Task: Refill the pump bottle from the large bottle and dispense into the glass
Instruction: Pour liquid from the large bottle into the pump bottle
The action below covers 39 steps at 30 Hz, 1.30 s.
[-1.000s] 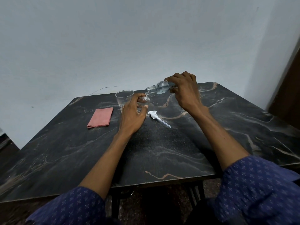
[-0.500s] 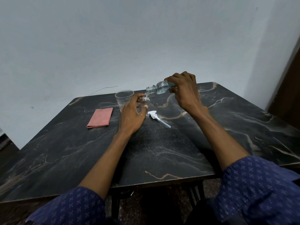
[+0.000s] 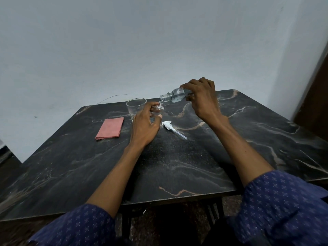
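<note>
Two bottles, right hand point(image 3: 201, 96) fingers gripping large bottle point(image 3: 173, 97); left hand point(image 3: 144, 126) fingers around pump bottle point(image 3: 158, 110); one glass point(image 3: 135, 106)

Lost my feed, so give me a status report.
Left hand grips pump bottle upright on table. Right hand tips large bottle, mouth over its neck. Pump head lies aside; nothing obstructing.
</note>
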Motion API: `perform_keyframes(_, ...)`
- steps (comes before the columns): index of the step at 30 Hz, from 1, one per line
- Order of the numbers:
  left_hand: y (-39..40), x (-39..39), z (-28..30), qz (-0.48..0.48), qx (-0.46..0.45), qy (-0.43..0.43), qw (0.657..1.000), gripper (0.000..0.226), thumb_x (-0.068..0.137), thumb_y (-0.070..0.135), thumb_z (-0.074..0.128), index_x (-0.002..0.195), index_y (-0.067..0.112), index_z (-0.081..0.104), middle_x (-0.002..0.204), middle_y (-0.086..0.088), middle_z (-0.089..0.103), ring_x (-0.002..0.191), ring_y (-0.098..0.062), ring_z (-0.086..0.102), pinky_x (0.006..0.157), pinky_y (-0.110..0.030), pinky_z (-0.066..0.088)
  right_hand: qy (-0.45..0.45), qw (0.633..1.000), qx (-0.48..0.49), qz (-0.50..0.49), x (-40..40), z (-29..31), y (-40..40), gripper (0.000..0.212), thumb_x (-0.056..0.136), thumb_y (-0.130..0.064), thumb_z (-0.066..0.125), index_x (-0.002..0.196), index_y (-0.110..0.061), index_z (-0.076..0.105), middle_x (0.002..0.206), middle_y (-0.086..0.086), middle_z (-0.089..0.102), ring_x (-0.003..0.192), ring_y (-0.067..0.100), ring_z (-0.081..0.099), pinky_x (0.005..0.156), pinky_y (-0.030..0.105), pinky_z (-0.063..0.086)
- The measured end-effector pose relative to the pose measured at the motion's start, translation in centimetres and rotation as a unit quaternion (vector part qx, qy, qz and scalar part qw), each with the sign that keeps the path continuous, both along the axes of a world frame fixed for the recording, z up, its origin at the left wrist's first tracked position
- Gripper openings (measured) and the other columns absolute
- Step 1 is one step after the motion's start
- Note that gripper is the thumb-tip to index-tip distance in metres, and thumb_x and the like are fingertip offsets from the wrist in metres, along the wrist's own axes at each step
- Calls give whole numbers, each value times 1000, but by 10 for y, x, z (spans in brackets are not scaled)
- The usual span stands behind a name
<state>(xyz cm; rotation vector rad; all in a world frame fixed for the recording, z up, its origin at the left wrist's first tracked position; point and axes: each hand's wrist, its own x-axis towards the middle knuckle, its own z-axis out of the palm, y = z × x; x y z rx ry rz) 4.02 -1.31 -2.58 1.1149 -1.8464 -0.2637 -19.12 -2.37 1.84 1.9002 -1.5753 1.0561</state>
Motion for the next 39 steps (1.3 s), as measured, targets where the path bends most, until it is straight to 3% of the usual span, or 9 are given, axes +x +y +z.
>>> perform_keyframes(11,2,-1,1,6,2,-3,1000,45,99,27,67,143,21,57,125,7,72,108,-11,68,99,-50,59,-2,1000,1,4,0,0,1,41,86,-3,72,123,-21,74,116,-3,74,106,28,57,94,37,30)
perform_keyframes(17,2,0,2,0,3,2,1000,43,99,24,68,141,21,58,123,7,72,106,-9,68,98,-45,59,-1,1000,2,4,0,1,1,42,86,-2,72,123,-22,74,117,-4,74,107,28,57,96,37,31)
perform_keyframes(39,1,0,1,0,2,-3,1000,43,99,28,67,141,22,57,123,8,72,110,-12,68,100,-52,58,0,1000,1,0,1,2,2,41,87,-4,73,123,-23,74,117,-4,74,108,28,57,96,38,32)
